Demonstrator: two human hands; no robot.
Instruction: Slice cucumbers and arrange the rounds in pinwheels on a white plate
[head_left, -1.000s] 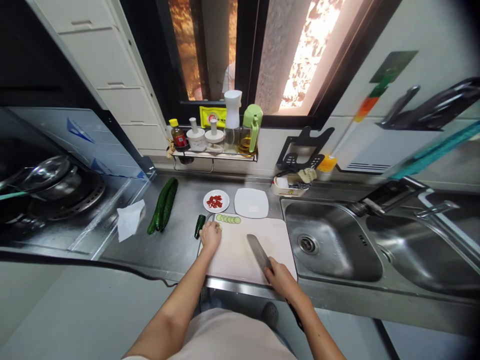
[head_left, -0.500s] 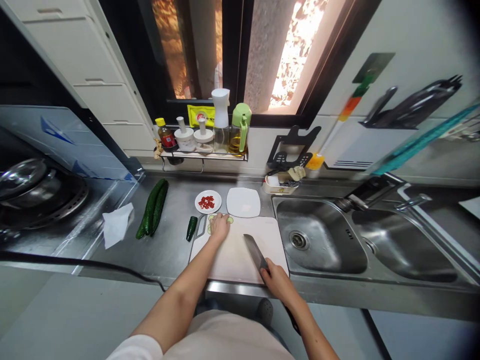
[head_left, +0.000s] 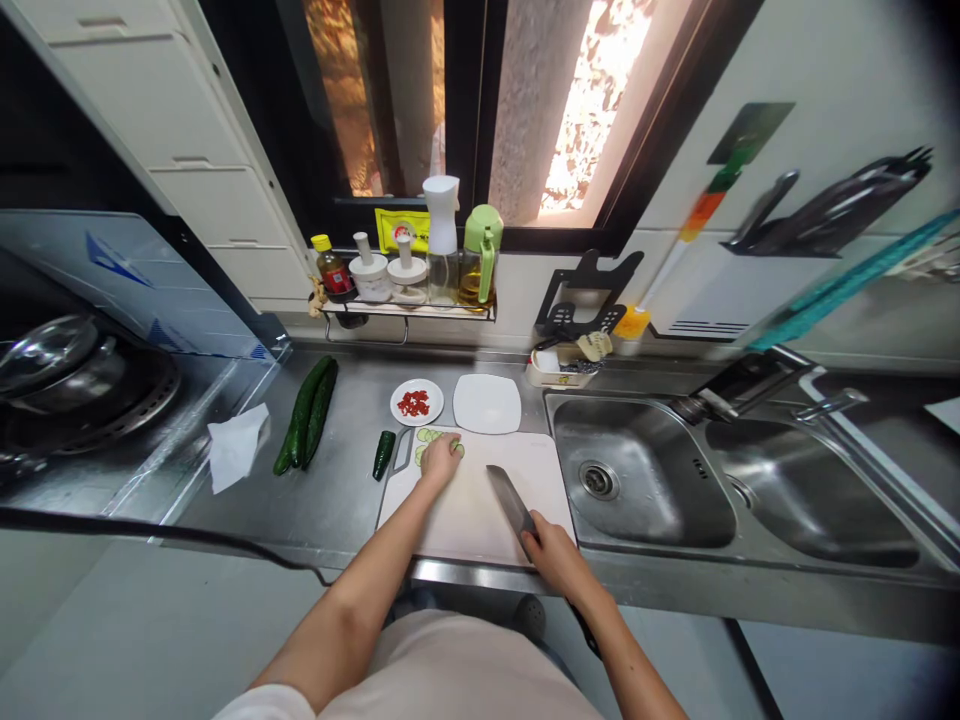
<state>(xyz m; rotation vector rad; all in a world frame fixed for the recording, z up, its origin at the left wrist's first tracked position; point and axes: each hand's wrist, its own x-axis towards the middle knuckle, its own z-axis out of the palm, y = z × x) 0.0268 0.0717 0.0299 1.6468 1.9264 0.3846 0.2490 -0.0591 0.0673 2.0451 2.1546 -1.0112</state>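
Note:
My left hand (head_left: 440,461) is over the upper left of the white cutting board (head_left: 480,520), its fingers closed on a pale green cucumber slice (head_left: 458,450). More cucumber slices (head_left: 427,436) lie beside and partly under it, near the board's grey handle. A kitchen knife (head_left: 509,498) is gripped in my right hand (head_left: 551,550) at the board's lower right, its blade slanting up and left over the board. To the left of the board lies a cut cucumber piece (head_left: 383,455). Behind the board stand a round plate of chopped red pieces (head_left: 414,403) and a white square plate (head_left: 487,404).
Whole cucumbers (head_left: 306,415) and a white paper towel (head_left: 236,447) lie on the steel counter at left. A double sink (head_left: 637,470) borders the board on the right. Seasoning bottles stand on a wall rack (head_left: 412,311). A black cable (head_left: 225,540) crosses the counter's front edge.
My left hand has drawn its fingers together on a cucumber slice and shifted slightly, exposing more slices behind it. My right hand and the knife have stayed nearly still.

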